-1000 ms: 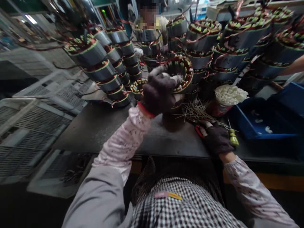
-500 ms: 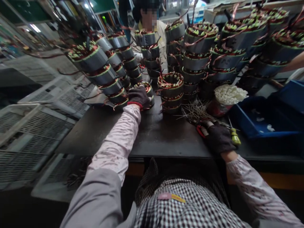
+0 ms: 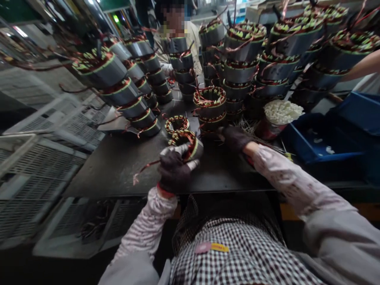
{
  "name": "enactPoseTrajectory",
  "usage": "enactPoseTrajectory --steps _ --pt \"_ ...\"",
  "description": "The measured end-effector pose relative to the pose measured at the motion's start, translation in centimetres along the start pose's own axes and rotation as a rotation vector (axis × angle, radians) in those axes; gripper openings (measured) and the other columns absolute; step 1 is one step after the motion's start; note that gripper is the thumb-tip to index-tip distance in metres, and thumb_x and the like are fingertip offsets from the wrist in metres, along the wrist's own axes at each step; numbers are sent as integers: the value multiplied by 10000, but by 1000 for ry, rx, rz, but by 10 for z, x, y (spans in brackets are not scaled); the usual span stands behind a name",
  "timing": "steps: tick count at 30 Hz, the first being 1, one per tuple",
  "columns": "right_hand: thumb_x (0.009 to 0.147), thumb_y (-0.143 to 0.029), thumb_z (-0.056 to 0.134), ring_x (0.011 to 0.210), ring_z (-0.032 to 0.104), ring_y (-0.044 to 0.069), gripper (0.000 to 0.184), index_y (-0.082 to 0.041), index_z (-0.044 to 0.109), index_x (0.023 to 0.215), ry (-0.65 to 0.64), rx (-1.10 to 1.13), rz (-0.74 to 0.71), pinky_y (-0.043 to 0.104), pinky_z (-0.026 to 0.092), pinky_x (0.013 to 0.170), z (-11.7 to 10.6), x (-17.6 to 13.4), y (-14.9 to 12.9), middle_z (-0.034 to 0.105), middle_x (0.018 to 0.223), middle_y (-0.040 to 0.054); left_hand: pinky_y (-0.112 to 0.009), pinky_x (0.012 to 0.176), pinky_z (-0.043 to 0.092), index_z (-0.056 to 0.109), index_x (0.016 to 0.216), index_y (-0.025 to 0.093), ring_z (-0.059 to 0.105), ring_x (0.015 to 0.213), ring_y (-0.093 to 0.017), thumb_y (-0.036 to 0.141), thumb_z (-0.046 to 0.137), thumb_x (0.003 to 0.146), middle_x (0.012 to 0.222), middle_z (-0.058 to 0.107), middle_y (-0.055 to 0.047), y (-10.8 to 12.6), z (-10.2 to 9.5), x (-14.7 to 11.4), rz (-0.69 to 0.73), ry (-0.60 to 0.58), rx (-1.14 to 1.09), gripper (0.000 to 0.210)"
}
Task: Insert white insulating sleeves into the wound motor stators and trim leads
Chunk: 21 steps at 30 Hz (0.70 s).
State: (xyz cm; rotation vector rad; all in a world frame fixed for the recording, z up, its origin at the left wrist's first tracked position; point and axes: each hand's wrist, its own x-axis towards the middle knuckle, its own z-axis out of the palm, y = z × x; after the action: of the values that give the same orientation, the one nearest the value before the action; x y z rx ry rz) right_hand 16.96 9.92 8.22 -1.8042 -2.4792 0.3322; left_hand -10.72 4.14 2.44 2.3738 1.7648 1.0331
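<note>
My left hand [image 3: 175,168], in a dark glove with pale fingertips, is closed around a motor stator [image 3: 196,148]. The stator is tilted above the front of the dark table [image 3: 118,170], its copper lead trailing left. Just behind it another stator [image 3: 176,123] sits on the table. My right hand [image 3: 236,139], gloved too, reaches leftward in front of a short stack of stators [image 3: 209,105]; its fingers are dark and blurred, so their grip is unclear. Under my right wrist shows a bit of a red-handled tool [image 3: 249,159]. Behind that hand lie thin pale ties [image 3: 247,126].
Tall stator stacks [image 3: 242,71] line the back and both sides. A tub of white sticks [image 3: 282,113] and a blue bin [image 3: 326,154] stand at right. White crates [image 3: 23,174] are on the left. A person [image 3: 192,43] sits opposite; another arm [image 3: 363,65] shows at far right.
My left hand has come back toward me from the stators, now holding one. My right hand has left the red-handled tool and moved left toward the short stack.
</note>
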Motion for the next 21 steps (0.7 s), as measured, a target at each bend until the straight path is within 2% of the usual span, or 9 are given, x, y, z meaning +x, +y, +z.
enactPoseTrajectory --steps 3,6,8,11,13,15,16,19,21 --pt "1052 -237 499 1105 753 270 370 -148 745 1314 2 16 21 297 520 903 -1 41 -2 800 1266 172 -636 1098 546 769 1142 304 735 1051 -389 438 891 709 1040 811 -103 26 4 -21 69 -130 -31 470" --pt "1054 -207 477 1202 732 287 395 -126 716 1358 21 38 28 323 529 982 3 53 1 764 1357 189 -649 1121 531 766 1160 341 744 1035 -382 448 847 782 1028 803 -102 60 17 -24 102 -268 -39 401" --pt "1040 -199 501 1246 715 295 398 -118 708 1370 84 97 32 355 529 1048 3 41 5 752 1380 184 -654 1152 522 750 1240 316 745 1109 -396 463 805 846 1099 801 -133 83 23 -27 55 -272 -31 425" --pt "1048 -229 497 1300 690 301 430 -58 674 1400 386 210 47 412 505 1140 1 -8 12 738 1381 207 -605 1172 558 649 1448 224 672 1367 -403 480 717 948 1404 728 -194 104 19 -43 27 -179 -115 566" --pt "1069 -264 464 1319 678 287 436 -44 679 1379 569 224 12 419 496 1173 6 -53 13 727 1381 216 -570 1227 544 561 1546 213 567 1517 -367 406 664 990 1562 639 -175 100 10 -56 105 -101 -205 598" --pt "1071 -260 477 1268 703 256 393 -119 714 1351 554 201 -120 388 539 1135 19 -95 7 752 1348 174 -576 1300 474 546 1558 223 553 1536 -330 272 619 998 1559 651 -147 86 2 -60 188 -67 -209 567" --pt "1074 -243 484 1251 713 246 393 -165 707 1387 491 171 -214 382 565 1099 29 -110 2 739 1398 158 -580 1321 443 577 1529 226 591 1501 -315 214 594 998 1515 687 -136 76 0 -56 219 -81 -181 532" --pt "1057 -233 566 1204 727 263 371 -262 725 1390 386 136 -458 417 611 1009 60 -126 -14 736 1435 132 -553 1240 505 749 1305 234 749 1248 -289 170 585 984 1255 818 -91 54 -1 -24 321 -246 -102 367" --pt "1052 -287 613 1110 747 252 268 -263 772 1266 472 326 -467 409 626 949 74 -117 -18 799 1272 117 -490 1083 591 816 1147 219 781 1080 -281 220 611 969 1082 846 -80 48 0 9 372 -425 -78 271"
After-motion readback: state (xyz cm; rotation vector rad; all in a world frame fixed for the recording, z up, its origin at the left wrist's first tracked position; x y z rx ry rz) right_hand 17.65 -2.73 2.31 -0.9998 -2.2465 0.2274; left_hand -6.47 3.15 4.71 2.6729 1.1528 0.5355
